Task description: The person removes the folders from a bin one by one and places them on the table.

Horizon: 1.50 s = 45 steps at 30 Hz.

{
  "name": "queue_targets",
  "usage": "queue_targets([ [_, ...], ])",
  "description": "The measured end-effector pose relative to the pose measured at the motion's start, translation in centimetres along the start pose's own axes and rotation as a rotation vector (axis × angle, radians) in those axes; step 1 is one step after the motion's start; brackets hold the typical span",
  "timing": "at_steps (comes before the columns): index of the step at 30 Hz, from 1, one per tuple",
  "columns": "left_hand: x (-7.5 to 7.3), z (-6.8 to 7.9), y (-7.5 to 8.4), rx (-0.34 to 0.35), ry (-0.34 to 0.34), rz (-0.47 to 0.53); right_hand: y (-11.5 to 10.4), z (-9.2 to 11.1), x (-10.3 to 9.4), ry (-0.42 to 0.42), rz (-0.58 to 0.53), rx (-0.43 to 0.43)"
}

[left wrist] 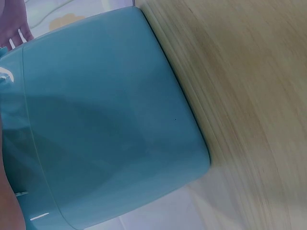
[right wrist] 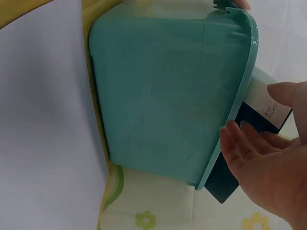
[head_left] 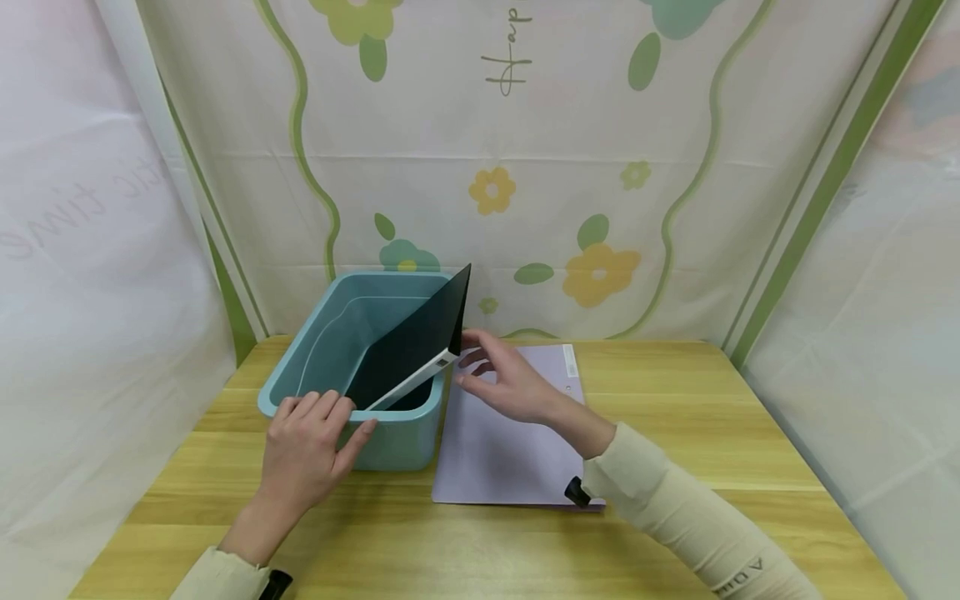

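Folder (head_left: pixel 412 333), dark with a white edge strip, stands tilted inside the teal bin (head_left: pixel 397 446), its upper corner projecting above the rim. Left hand (head_left: pixel 307 442) grips the bin's near rim, fingers hooked over the top and thumb lying on the outer side. Right hand (head_left: pixel 510 379) is beside the folder's raised edge, fingers loosely bent and thumb apart, pinching nothing; contact with the edge cannot be confirmed. Lilac file (head_left: pixel 502 458) lies flat on the wooden desk (head_left: pixel 690 450), just right of the bin, below the right hand. Pale sleeves (head_left: pixel 675 500) cover both forearms. Flower-printed cloth (head_left: pixel 585 108) hangs behind the desk.
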<state>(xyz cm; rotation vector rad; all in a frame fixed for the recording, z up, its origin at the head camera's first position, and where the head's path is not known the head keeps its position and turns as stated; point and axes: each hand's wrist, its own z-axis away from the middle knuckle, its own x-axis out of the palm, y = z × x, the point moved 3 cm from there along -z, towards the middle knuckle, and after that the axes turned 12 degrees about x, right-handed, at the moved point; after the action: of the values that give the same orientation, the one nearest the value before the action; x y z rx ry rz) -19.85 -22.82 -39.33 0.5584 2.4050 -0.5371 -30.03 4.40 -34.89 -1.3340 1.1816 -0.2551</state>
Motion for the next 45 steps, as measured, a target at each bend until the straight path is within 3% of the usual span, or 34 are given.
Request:
queue_targets([
  [6,0.1,0.0,0.0,0.002,0.0,0.0,-0.4,-0.4,0.5,0.029,-0.043,-0.017],
  [20,0.1,0.1,0.0,0.012,0.016,-0.009,-1.5,-1.3,1.2,0.135,-0.083,0.051],
  [26,0.0,0.0,0.0,0.004,-0.009,-0.006,-2.0,-1.6,1.6,0.157,-0.113,0.089],
  [36,-0.1,0.0,0.1,0.006,-0.02,-0.007,-3.3,-2.4,2.5,0.156,-0.194,0.086],
  [45,-0.1,-0.2,0.1,0.007,-0.017,-0.006,-4.0,-3.0,3.4,0.155,-0.249,0.161],
])
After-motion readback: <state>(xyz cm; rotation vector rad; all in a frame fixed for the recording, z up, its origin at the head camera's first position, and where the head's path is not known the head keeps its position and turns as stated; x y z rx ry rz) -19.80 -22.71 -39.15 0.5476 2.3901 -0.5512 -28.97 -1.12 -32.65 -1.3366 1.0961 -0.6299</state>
